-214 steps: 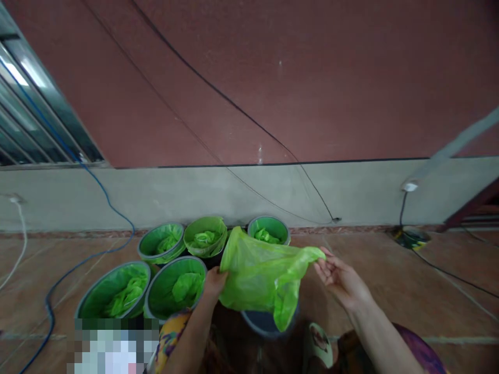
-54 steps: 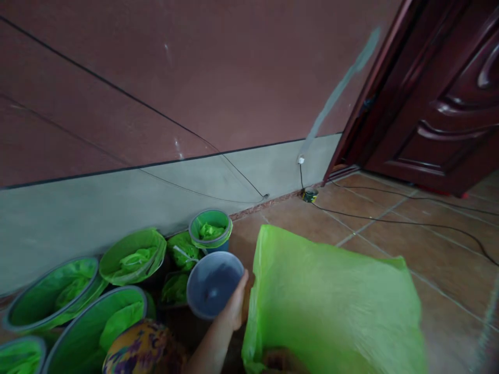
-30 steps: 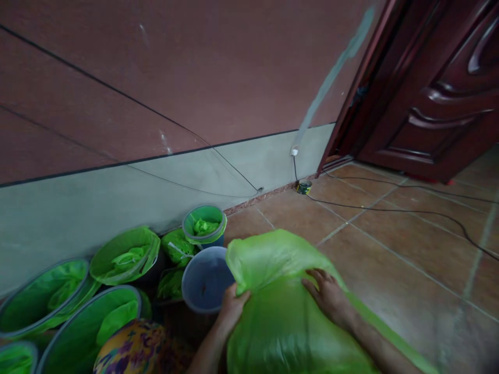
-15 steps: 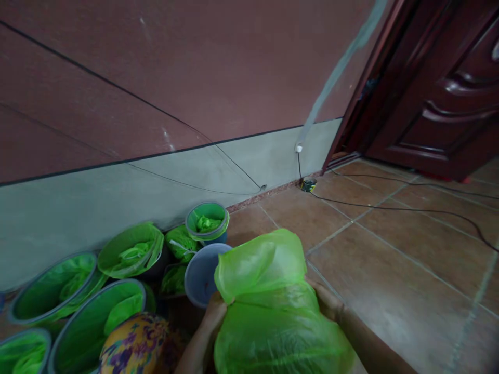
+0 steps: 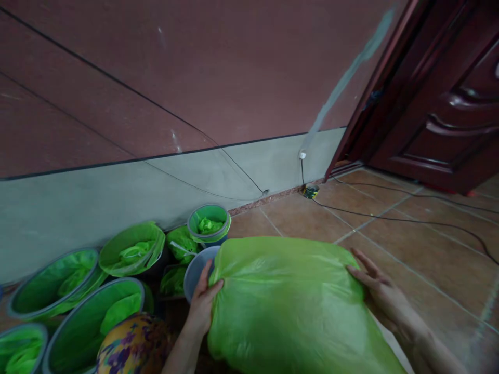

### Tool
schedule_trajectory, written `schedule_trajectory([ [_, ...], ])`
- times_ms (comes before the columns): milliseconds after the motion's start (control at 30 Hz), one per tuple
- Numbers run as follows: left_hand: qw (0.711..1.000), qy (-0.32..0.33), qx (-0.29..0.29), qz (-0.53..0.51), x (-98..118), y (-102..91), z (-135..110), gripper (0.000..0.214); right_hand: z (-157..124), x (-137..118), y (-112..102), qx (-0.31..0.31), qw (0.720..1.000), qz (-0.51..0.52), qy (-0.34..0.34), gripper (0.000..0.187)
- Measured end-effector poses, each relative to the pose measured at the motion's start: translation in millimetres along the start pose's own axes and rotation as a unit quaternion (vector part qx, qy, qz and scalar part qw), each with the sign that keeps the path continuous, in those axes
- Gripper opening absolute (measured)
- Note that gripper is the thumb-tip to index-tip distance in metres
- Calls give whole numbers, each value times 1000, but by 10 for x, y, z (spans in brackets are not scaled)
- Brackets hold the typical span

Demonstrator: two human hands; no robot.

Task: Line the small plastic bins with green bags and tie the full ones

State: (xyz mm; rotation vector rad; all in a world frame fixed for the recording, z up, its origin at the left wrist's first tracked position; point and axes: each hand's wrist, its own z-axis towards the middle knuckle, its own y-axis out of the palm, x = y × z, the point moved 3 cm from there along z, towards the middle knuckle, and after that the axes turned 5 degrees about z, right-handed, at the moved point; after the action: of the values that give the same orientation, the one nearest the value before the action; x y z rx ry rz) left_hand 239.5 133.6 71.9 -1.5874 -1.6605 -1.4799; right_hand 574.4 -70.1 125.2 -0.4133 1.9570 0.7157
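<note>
A bright green plastic bag [image 5: 288, 306] spreads wide and puffed out in front of me, bulging towards the camera. My left hand [image 5: 202, 304] is closed on its left edge, thumb on the near side, where the plastic gathers into creases. On the right edge, my right hand [image 5: 380, 293] pinches the bag between thumb and fingers, some of them hidden behind it. A pale grey-blue bucket [image 5: 192, 278] stands just behind my left hand, partly covered by the bag.
Several bins lined with green bags crowd the left, among them a wide one [image 5: 111, 252] and a small one [image 5: 191, 221] near the wall. A flower-patterned cloth [image 5: 130, 348] lies at the lower left. A black cable [image 5: 390, 219] crosses the tiles from a small can [image 5: 311, 192].
The green bag has been pulled wider and filled out. My right hand has moved outward to the right, and my left hand has shifted slightly left and up.
</note>
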Motion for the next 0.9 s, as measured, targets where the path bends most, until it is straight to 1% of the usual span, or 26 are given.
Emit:
schedule_trajectory([
  [33, 1000, 22, -11, -7, 93, 41, -10, 103, -71, -126, 12, -3, 1000, -11, -16, 93],
  [100, 998, 56, -33, -9, 249, 101, -14, 101, -206, -313, 30, -26, 998, -37, -51, 86],
  [167, 996, 77, -46, 4, 355, 121, 2, 87, -322, -409, 35, -53, 990, -88, -93, 73],
  [233, 994, 84, -57, 27, 413, 107, 33, 70, -401, -411, 55, -90, 972, -180, -120, 63],
  [267, 993, 87, -62, 40, 431, 90, 51, 65, -421, -385, 76, -111, 957, -234, -129, 60],
  [333, 990, 97, -73, 73, 460, 44, 87, 62, -418, -308, 132, -144, 917, -340, -151, 57],
  [367, 987, 106, -77, 97, 476, 19, 103, 62, -395, -270, 158, -147, 894, -388, -171, 55],
  [433, 972, 139, -79, 175, 525, -28, 131, 62, -316, -215, 182, -120, 840, -476, -231, 51],
  [467, 957, 163, -76, 227, 558, -45, 141, 60, -268, -199, 176, -97, 810, -514, -265, 49],
  [500, 937, 190, -73, 286, 594, -54, 148, 57, -220, -188, 157, -75, 780, -545, -297, 47],
  [567, 880, 248, -63, 400, 668, -50, 155, 52, -139, -182, 94, -52, 730, -586, -348, 41],
  [600, 847, 278, -59, 450, 700, -38, 156, 50, -109, -186, 56, -52, 712, -598, -363, 37],
  [667, 777, 340, -42, 528, 751, -5, 152, 47, -72, -209, -19, -62, 692, -615, -373, 32],
  [733, 706, 404, -14, 582, 784, 25, 139, 39, -77, -268, -69, -59, 688, -617, -378, 31],
  [767, 674, 431, 4, 600, 796, 32, 130, 34, -99, -313, -79, -48, 692, -609, -386, 30],
  [800, 650, 453, 24, 610, 806, 32, 120, 29, -133, -365, -76, -36, 699, -595, -396, 30],
  [833, 633, 471, 45, 613, 819, 26, 105, 25, -179, -418, -62, -27, 708, -577, -406, 30],
  [867, 626, 484, 63, 608, 833, 14, 86, 21, -234, -471, -38, -21, 722, -556, -412, 30],
  [900, 631, 491, 78, 596, 852, -2, 62, 18, -296, -520, -9, -20, 738, -534, -412, 29],
])
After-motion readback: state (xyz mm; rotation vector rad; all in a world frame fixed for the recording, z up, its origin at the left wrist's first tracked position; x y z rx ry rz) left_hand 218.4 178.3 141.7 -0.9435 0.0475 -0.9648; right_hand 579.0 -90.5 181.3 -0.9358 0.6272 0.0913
